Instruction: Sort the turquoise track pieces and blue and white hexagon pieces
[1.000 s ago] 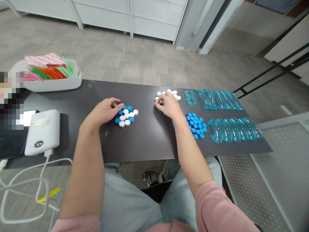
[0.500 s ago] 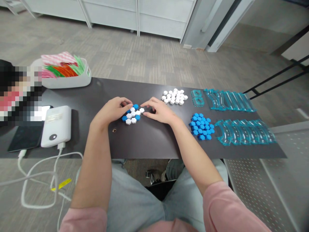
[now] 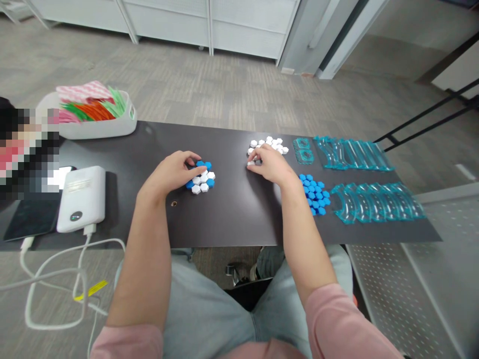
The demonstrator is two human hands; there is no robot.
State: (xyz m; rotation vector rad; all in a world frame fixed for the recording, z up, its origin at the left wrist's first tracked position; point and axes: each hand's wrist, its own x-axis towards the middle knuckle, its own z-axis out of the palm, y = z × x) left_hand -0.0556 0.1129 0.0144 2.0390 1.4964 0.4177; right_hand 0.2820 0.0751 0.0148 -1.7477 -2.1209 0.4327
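Note:
In front of me lies a small cluster of blue and white hexagonal pieces (image 3: 204,187) on the dark table. My left hand (image 3: 173,171) rests at its upper left side, thumb over the pieces and the index finger apart from it; the hand covers part of the cluster. Farther right, my right hand (image 3: 271,164) is at the near side of a group of white hexagonal pieces (image 3: 280,148). Its thumb and fingertips close around one white hexagonal piece (image 3: 251,163). Right of that forearm is a group of blue hexagonal pieces (image 3: 317,196), partly hidden by the arm.
Clear teal-edged plastic parts lie in two rows (image 3: 354,153) at the table's right, with two small teal frames (image 3: 303,151) beside them. At left are a white power bank (image 3: 83,199) with cables, a dark phone (image 3: 32,214) and a white bin (image 3: 101,131) of colourful strips.
My right hand has moved right, from the cluster to the white group. The white piece at the cluster's right edge is gone from there. My left hand has stayed by the cluster.

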